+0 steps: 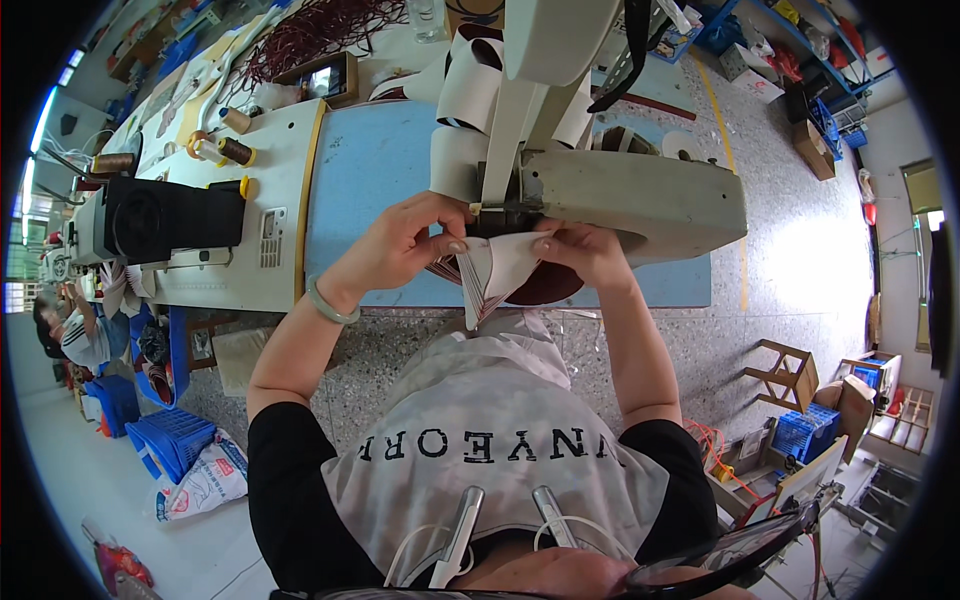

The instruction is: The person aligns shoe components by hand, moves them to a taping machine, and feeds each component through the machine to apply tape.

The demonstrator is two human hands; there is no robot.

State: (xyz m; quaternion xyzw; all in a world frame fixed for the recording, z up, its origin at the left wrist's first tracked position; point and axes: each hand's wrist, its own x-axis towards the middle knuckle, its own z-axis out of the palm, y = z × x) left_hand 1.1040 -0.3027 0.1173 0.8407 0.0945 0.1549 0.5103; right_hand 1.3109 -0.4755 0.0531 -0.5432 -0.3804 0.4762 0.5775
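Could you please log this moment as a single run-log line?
left hand: pinching fabric piece | right hand: gripping fabric piece | position: under sewing machine head | surface: blue table

I am looking down into a sewing workshop: an industrial sewing machine (620,190) on a blue worktable (370,170), thread spools (236,150), blue plastic crates (175,440), another seated worker (75,335), speckled concrete floor (790,250).

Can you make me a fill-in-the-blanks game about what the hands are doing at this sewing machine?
1. Both hands hold a white folded piece under the sewing ____.
2. The left hand has a pale green ____ on its wrist.
3. The machine stands on a ____ table top.

Missing words: machine; bangle; blue
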